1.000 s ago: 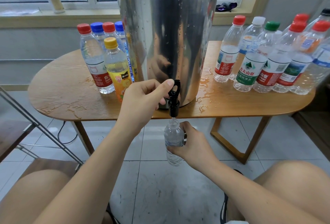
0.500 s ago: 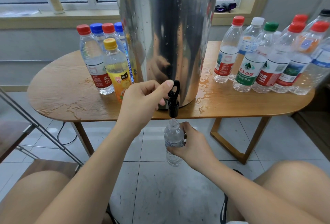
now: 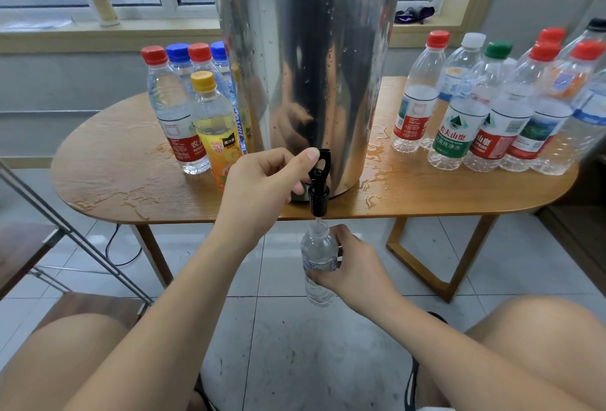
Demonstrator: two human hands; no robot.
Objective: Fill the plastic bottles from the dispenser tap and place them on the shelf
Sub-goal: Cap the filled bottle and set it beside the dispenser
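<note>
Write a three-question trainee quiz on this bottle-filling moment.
1. True or false: the bottle under the tap has a cap on.
2. Which hand grips that bottle? A left, B right, C both.
3. Fill in: the capped bottle nearest the left hand has a ___ cap.
Key: 1 false. 2 B, the right hand. 3 yellow.

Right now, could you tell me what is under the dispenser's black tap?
An uncapped clear plastic bottle, its mouth below the black tap, gripped by the right hand. Fingers cover the bottle's far side; how full it is cannot be told. Tiled floor lies beneath.
</note>
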